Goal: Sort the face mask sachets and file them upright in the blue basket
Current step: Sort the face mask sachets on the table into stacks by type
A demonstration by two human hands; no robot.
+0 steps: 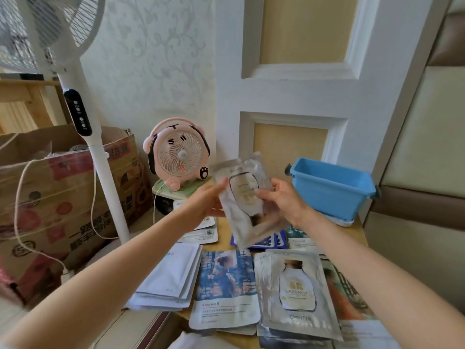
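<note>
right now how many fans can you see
2. A white pedestal fan stands far left by the cardboard box; a small pink fan sits left of the blue basket.

Both arms outstretched, left hand point(206, 204) and right hand point(285, 200) holding silver sachets point(242, 217).

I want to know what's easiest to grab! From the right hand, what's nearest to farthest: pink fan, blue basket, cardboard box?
From the right hand, which holds a sachet:
1. Blue basket, just to its right.
2. Pink fan, across to the left, past the sachet.
3. Cardboard box, at the far left.
</note>
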